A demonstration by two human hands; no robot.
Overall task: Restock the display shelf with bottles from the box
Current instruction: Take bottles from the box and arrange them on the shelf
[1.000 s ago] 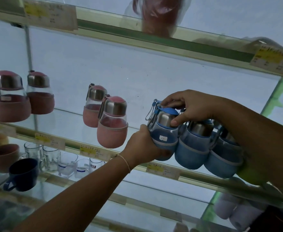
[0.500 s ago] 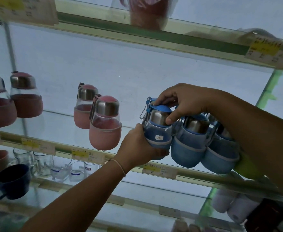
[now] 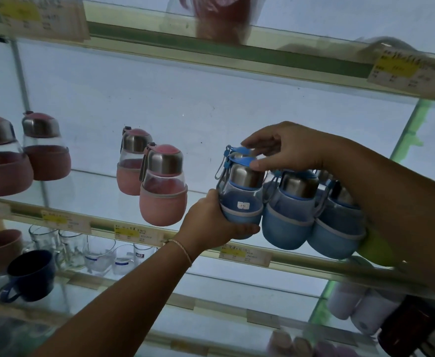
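A blue bottle (image 3: 241, 202) with a steel collar and blue cap stands at the front of the glass display shelf (image 3: 103, 228), leftmost of a blue group. My left hand (image 3: 208, 222) grips its lower body from the left and below. My right hand (image 3: 288, 148) reaches in from the right, and its thumb and fingertips pinch the cap. Two more blue bottles (image 3: 288, 222) (image 3: 334, 233) stand pressed against it on the right. Pink bottles of the same kind (image 3: 163, 191) (image 3: 131, 163) stand to the left. No box is in view.
Two more pink bottles (image 3: 46, 155) stand at the far left. The shelf below holds glass cups (image 3: 98, 253), a dark blue mug (image 3: 30, 274) and a pink bowl (image 3: 0, 246). White rolls (image 3: 353, 305) lie lower right. An upper shelf (image 3: 211, 55) with price tags runs close overhead.
My right hand's fingers have moved up from the steel collar to the top of the cap. My left hand keeps its grip, and the bottle has hardly moved.
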